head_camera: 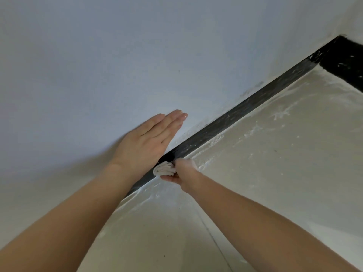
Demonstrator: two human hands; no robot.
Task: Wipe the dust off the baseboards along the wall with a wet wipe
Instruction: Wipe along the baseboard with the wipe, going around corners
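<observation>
— Baseboard (245,112): where does it sit?

— It is a dark strip running diagonally from the lower centre of the frame to the upper right, where the pale wall (98,65) meets the floor (275,173).

— Start at the left, then.

— The left hand (149,138) lies flat against the wall just above the strip. Its fingers are straight and side by side, holding nothing.

— And the wet wipe?

— The wet wipe (164,169) is a crumpled whitish wad just right of that hand, at centre frame, pressed against the baseboard. The right hand (182,171) has its fingers curled round it (the fingertips themselves are hidden by the wad).

— Further right?

— The strip up from the hands shows pale streaks and specks, and white dust (216,139) lies on the floor along its foot. In the upper right of the frame a second dark strip (345,61) meets the first at a corner.
</observation>
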